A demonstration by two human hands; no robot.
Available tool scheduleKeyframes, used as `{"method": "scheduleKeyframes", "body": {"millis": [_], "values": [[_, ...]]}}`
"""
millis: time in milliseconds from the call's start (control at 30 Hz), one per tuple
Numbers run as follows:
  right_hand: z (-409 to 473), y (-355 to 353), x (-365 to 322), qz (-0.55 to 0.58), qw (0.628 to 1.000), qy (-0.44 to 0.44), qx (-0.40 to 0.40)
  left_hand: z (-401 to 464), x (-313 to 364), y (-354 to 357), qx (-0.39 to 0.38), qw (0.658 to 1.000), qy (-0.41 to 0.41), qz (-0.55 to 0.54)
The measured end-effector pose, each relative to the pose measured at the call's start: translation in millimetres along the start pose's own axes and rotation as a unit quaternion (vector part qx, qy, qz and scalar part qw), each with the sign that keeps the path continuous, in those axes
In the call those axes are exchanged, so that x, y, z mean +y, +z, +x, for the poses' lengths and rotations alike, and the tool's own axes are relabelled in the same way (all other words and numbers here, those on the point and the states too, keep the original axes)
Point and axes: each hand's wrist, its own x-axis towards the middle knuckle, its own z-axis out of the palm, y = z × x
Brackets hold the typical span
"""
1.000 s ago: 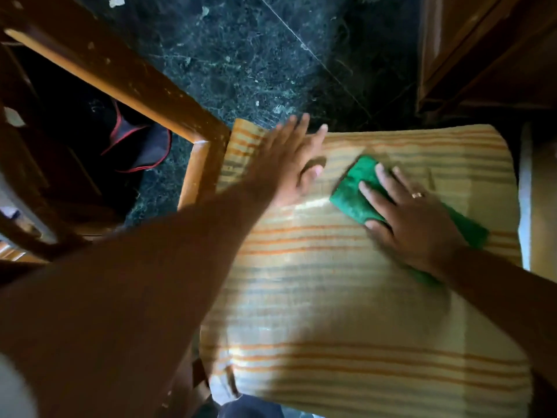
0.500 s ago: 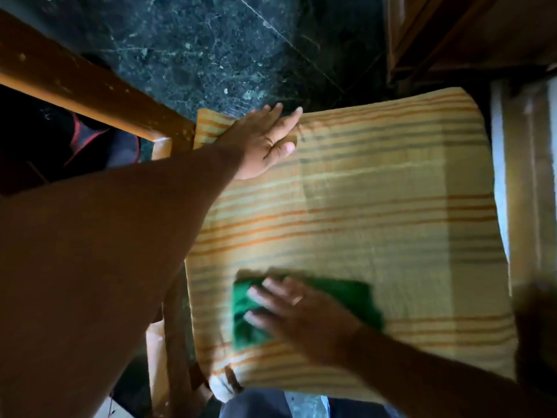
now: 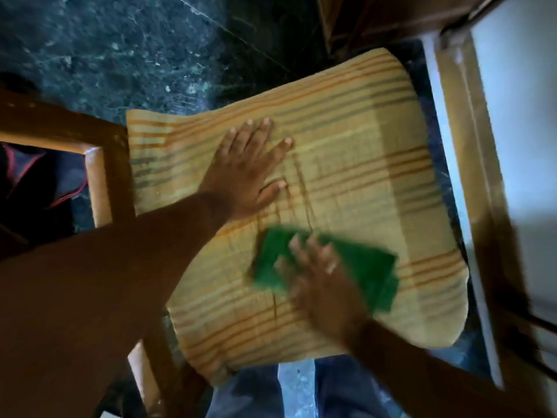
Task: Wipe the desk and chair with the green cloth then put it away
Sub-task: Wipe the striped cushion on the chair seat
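Observation:
A yellow cushion with orange and grey stripes [image 3: 346, 164] covers the seat of a wooden chair [image 3: 96, 176]. My left hand [image 3: 247, 170] lies flat on the cushion's upper left part, fingers spread. The folded green cloth [image 3: 361, 267] rests on the cushion's lower middle. My right hand [image 3: 322, 285] presses down on the cloth with fingers spread; hand and cloth are motion-blurred. The desk [image 3: 512, 146] shows as a pale surface along the right edge.
Dark green marble floor [image 3: 120, 49] lies beyond the chair. A dark bag with red trim [image 3: 36, 182] sits under the chair's frame at the left. Dark wooden furniture [image 3: 376, 19] stands at the top right. My jeans-clad legs [image 3: 337, 387] show below the cushion.
My right hand has swept the cloth from the upper middle down toward the near edge and then right toward the centre. My left hand slid from the cushion's far corner inward.

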Motion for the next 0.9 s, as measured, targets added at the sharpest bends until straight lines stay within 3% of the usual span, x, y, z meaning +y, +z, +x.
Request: {"method": "scheduleKeyframes", "body": {"millis": [67,233,300,367,433,533,600,633,733,833,900], "values": [[-36.2,18.7,-38.6,0.026,0.996,-0.09,0.001,1.6,-2.5,-0.7,-0.006,1.0,0.013,0.003],[-45.7,-4.0,-41.9,0.074,0.996,-0.058,-0.001,-4.0,17.2,-18.2,-0.077,0.996,-0.048,0.005],[-49.0,-18.3,-27.3,0.088,0.996,-0.005,0.008,-20.2,32.8,-32.7,-0.062,0.998,0.004,-0.02],[-56.8,-32.4,-7.5,0.084,0.993,0.078,-0.001,-52.8,52.4,-38.1,-0.059,0.991,0.107,-0.051],[-62.7,-43.6,11.0,0.062,0.986,0.147,-0.042,-89.1,76.6,-36.8,-0.143,0.975,0.166,-0.047],[-67.3,-56.9,25.8,0.048,0.97,0.198,-0.135,-114.4,108.9,-35.7,-0.293,0.952,0.083,0.013],[-73.6,-66.7,30.0,0.147,0.951,0.218,-0.16,-111.5,117.1,-44.1,-0.356,0.933,0.051,0.006],[-79.7,-74.6,31.2,0.257,0.922,0.237,-0.169,-108.2,119.3,-54.1,-0.392,0.918,0.045,-0.024],[-109.2,-113.3,28.7,0.531,0.774,0.321,-0.123,-93.7,117.1,-108.3,-0.465,0.862,-0.044,-0.196],[-147.1,-175.2,18.4,0.701,0.614,0.363,0.016,-85.6,110.1,-198.2,-0.45,0.822,-0.129,-0.324],[-165.7,-218.1,14.2,0.758,0.548,0.344,0.078,-84.3,108.0,-262.1,-0.404,0.801,-0.165,-0.408]]}}
